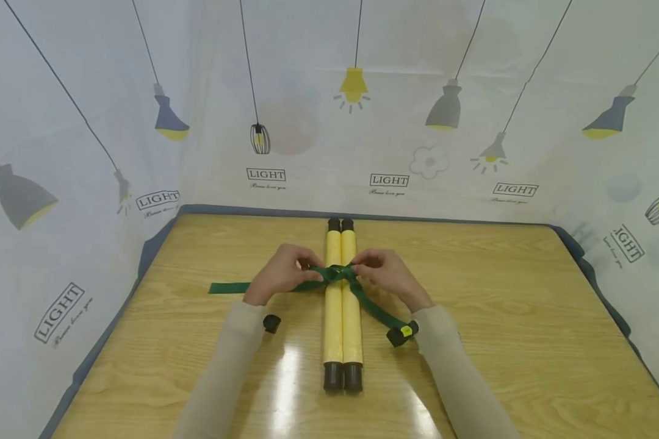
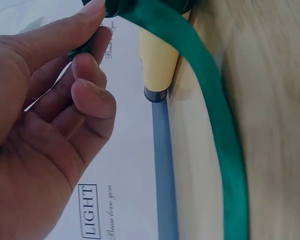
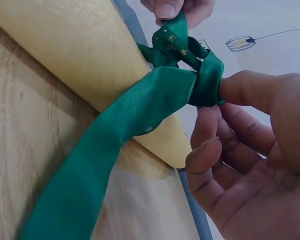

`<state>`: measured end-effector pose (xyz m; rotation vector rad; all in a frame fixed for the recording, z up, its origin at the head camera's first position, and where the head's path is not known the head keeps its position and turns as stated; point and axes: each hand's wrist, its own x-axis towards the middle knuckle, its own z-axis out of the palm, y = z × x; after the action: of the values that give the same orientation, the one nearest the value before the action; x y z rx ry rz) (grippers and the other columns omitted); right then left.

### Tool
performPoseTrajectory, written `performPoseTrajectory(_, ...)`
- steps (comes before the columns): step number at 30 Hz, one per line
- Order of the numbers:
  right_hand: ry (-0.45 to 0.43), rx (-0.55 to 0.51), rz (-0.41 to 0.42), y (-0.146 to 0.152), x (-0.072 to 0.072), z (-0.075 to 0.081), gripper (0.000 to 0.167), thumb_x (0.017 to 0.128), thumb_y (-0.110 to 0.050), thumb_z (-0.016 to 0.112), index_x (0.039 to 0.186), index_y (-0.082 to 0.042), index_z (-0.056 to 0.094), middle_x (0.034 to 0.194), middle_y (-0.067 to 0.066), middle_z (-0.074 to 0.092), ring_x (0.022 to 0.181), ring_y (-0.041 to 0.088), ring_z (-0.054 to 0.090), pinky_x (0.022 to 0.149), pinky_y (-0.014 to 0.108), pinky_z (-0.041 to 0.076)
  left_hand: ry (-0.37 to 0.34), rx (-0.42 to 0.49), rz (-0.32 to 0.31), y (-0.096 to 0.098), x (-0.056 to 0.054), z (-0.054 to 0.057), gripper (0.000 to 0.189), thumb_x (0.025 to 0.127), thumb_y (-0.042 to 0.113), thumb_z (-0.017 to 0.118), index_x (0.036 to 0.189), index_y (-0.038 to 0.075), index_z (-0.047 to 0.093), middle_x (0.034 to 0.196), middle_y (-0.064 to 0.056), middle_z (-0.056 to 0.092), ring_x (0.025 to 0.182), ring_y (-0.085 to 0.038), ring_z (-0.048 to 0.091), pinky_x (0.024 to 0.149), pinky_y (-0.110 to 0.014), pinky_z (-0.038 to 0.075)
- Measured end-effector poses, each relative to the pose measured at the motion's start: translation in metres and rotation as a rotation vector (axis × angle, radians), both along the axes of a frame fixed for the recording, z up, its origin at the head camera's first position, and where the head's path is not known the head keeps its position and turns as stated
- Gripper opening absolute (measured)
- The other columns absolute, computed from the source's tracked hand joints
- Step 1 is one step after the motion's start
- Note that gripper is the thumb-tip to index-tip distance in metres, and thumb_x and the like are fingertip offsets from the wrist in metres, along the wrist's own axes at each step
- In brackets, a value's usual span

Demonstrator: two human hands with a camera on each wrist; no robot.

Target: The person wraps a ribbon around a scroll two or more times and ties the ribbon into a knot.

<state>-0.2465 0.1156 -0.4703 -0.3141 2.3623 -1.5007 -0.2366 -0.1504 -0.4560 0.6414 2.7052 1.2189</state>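
Note:
Two yellow rods (image 1: 334, 323) with black end caps lie side by side on the table, pointing away from me. A green ribbon (image 1: 376, 312) crosses over them, looped and knotted on top near their middle. My left hand (image 1: 287, 271) pinches a loop of it between thumb and forefinger, just left of the rods. On the other side my right hand (image 1: 387, 274) pinches another loop. In the right wrist view the ribbon (image 3: 175, 85) shows small printed marks on one face and a bow-like tangle between both hands. One flat tail runs left, the other trails toward my right wrist.
The wood-grain table (image 1: 500, 317) extends on both sides of the rods. White curtains (image 1: 318, 140) printed with lamps hang around its back and sides, with a blue-grey edge strip. Black wrist camera parts (image 1: 402, 333) sit under my wrists, close to the ribbon's right tail.

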Motion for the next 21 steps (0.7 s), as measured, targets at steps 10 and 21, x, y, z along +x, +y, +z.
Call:
performPoseTrajectory(10,0.087,0.048,-0.037,0.016,0.002,-0.001,0.015,0.097,-0.023,0.070,0.109,-0.017,0.076,0.105,0.004,0.076,0.097,0.024,0.067,0.079,0.035,0.055,-0.019,0.129,0.098,-0.008,0.006,-0.017,0.007,0.091,0.031,0.079,0.096,0.027,0.081,0.092,0.006,0.075,0.083,-0.017,0.067,0.070,-0.032,0.056)
performPoseTrajectory(21,0.141,0.109,-0.086,0.053,0.001,0.000,0.013,0.097,-0.022,0.070,0.104,-0.013,0.076,0.101,0.007,0.075,0.087,0.020,0.061,0.074,0.032,0.051,-0.019,0.252,0.200,-0.012,0.013,-0.024,0.009,0.091,0.033,0.079,0.090,0.025,0.083,0.091,0.002,0.074,0.083,-0.021,0.064,0.069,-0.034,0.054)
